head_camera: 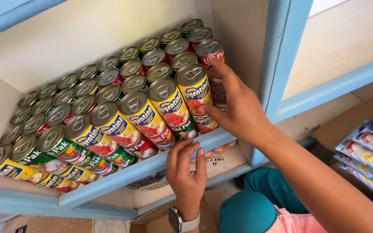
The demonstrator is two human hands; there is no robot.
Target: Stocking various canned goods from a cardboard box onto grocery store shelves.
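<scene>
The right hand (238,110) is reaching into the pale blue wooden shelf (152,166), its grip clamped on the yellow-and-blue labelled tin can with a pull-ring lid (195,92), which is standing at the right end of the front row. The left hand (187,172) is resting its fingers, loosely apart and holding nothing, on the shelf's front lip below that can. Rows of similar stacked cans (87,108) are filling the shelf to the can's left.

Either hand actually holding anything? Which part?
Right hand grips the yellow-labelled can at the row's right end, by its side. Left hand only rests its fingers on the blue shelf edge.
</scene>
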